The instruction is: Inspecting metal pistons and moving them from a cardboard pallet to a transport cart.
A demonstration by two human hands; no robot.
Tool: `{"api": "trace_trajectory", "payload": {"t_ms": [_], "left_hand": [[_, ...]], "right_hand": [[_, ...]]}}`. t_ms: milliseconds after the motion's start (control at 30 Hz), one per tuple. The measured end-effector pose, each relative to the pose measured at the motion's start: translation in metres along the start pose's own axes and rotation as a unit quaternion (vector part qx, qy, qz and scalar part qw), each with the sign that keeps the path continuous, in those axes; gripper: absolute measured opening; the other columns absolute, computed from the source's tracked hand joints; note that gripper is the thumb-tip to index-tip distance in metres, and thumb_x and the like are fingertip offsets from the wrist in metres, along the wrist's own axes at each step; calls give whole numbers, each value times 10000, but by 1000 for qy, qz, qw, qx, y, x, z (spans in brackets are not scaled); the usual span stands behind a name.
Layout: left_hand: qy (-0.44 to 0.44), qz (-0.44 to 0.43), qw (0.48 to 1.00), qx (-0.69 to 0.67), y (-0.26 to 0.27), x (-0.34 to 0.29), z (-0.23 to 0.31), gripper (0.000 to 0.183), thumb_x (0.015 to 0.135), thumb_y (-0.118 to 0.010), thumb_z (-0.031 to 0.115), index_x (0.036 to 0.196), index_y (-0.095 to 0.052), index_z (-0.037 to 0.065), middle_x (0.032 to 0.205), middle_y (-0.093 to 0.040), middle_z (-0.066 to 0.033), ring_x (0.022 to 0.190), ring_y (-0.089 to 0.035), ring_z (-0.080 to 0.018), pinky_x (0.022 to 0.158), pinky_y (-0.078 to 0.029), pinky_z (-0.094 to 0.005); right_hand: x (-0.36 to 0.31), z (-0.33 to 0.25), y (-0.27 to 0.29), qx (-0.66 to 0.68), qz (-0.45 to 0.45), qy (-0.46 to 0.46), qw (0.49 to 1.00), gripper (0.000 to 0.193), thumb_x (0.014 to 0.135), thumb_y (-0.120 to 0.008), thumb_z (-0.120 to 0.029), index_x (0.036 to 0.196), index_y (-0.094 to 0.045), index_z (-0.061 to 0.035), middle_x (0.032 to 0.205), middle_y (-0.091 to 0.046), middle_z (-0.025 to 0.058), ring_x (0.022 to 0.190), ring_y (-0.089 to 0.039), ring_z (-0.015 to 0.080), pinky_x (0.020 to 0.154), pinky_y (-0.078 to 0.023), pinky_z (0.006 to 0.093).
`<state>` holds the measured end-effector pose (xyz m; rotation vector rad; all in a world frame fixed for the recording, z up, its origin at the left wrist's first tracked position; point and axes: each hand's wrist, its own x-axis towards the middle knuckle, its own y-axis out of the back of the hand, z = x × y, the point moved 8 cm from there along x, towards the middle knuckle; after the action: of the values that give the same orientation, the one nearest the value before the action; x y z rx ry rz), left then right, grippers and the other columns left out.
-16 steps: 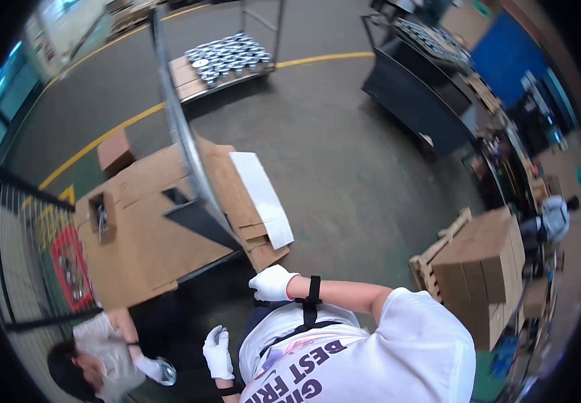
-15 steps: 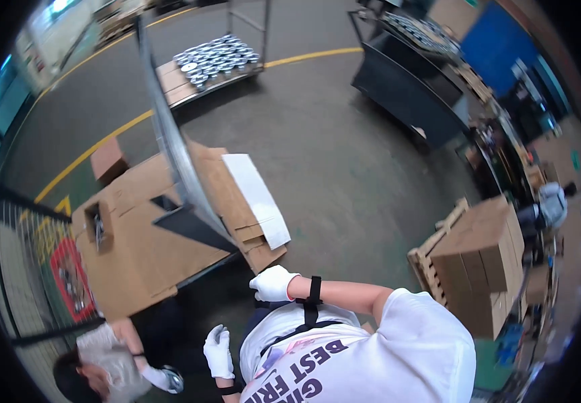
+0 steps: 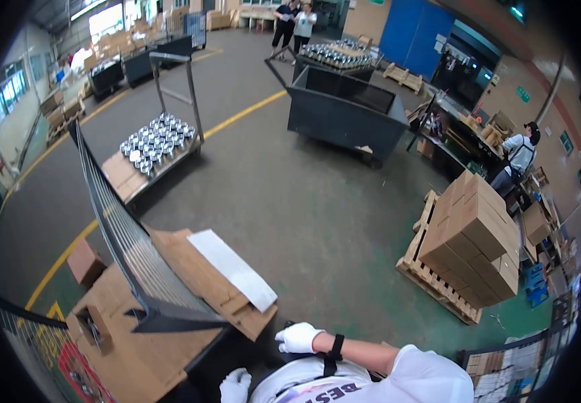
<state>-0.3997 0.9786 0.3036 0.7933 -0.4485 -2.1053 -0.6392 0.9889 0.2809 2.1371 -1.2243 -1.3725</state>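
My right hand [image 3: 298,338], in a white glove, is held in front of my waist with its fingers curled in. A small dark bit shows at its fingertips, too little to name. My left hand [image 3: 236,385], also white-gloved, hangs low at the lower edge, its fingers loosely stretched with nothing visible in them. Nearest to both hands is the corner of a cardboard-covered table [image 3: 142,356]. On its right side lie brown cardboard sheets [image 3: 189,269] with a white sheet [image 3: 233,269] on top. A grey ribbed metal panel [image 3: 126,228] stands across the table.
Left lie a small open carton [image 3: 94,329] and a red basket [image 3: 78,366]. A trolley [image 3: 162,176] holds shiny metal parts [image 3: 159,141]. Ahead stands a dark metal bin [image 3: 341,124]; right, stacked cartons [image 3: 472,228] on a pallet [image 3: 408,265]. A person [image 3: 522,154] works at the far right.
The view has tilted up, bringing in more of the far hall. Both hands now sit lower in the picture. The co-worker at the lower left has left the view.
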Motion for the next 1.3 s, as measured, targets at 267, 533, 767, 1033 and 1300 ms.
{"api": "trace_trajectory", "payload": {"t_ms": [267,533,767,1033,1300], "left_hand": [[-58,-28,998,3,-13,68,61,298,937,-606,266,1115,-686,40,1084,-694,-175,1032,-644,-347,911,-504,-401],[10,5,1000,-3,-30,184,119,280,953,-577,268,1099,-681,52,1088,-680,-191,1021,-632,-364,881,-499,-417],[94,50,993,-41,-46,322,178,323,901,-632,279,1091,-699,26,1073,-702,-183,1035,-662,-313,915,-506,-381],[107,36,993,-37,-2,452,254,391,917,-565,326,1150,-679,33,1104,-686,-205,1058,-644,-359,936,-493,-412],[103,53,991,-71,46,557,253,381,929,-557,332,1171,-673,62,1122,-687,-186,1053,-648,-355,937,-493,-396]], "right_hand": [[6,60,74,39,25,-39,998,503,918,-502,-412,1303,-597,-101,1241,-626,222,1155,-597,370,985,-466,419],[85,182,170,39,-8,-72,997,521,922,-506,-419,1324,-585,-97,1276,-628,174,1173,-594,340,1004,-456,413],[151,246,335,-8,50,16,999,504,896,-498,-424,1247,-625,-85,1234,-650,155,1150,-604,336,979,-475,423],[222,309,457,-29,55,-5,998,518,889,-551,-424,1271,-621,-81,1272,-637,154,1167,-601,329,992,-466,415],[322,292,512,-34,-6,29,999,531,896,-559,-432,1285,-614,-74,1279,-633,160,1168,-600,335,999,-462,416]]}}
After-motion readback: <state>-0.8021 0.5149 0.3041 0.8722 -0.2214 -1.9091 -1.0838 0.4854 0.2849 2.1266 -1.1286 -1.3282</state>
